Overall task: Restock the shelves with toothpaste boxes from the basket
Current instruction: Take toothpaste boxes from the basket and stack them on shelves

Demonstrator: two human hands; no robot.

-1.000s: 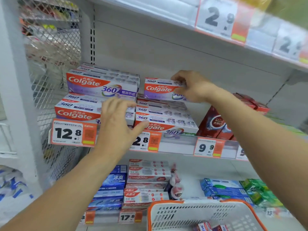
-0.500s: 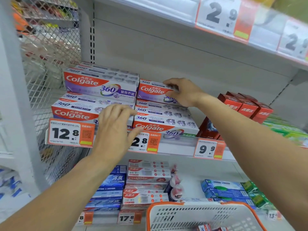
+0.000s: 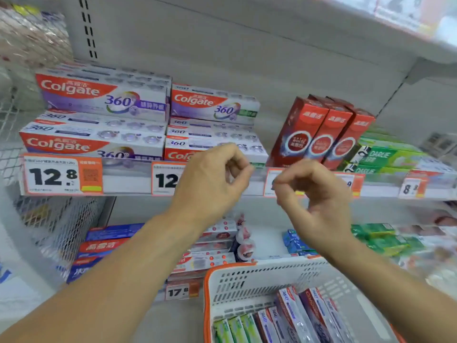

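Both hands have pulled back off the shelf stacks since the earlier frame and now hang in front of the shelf edge. Head view: left hand and right hand side by side, not touching, fingers loosely curled, holding nothing. Colgate boxes stacked two columns at the shelf's left end; top right-column box sits flush beside them. Red boxes upright further right. Basket at bottom right, toothpaste boxes inside.

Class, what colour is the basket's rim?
Orange, on a white basket; the head view shows it.
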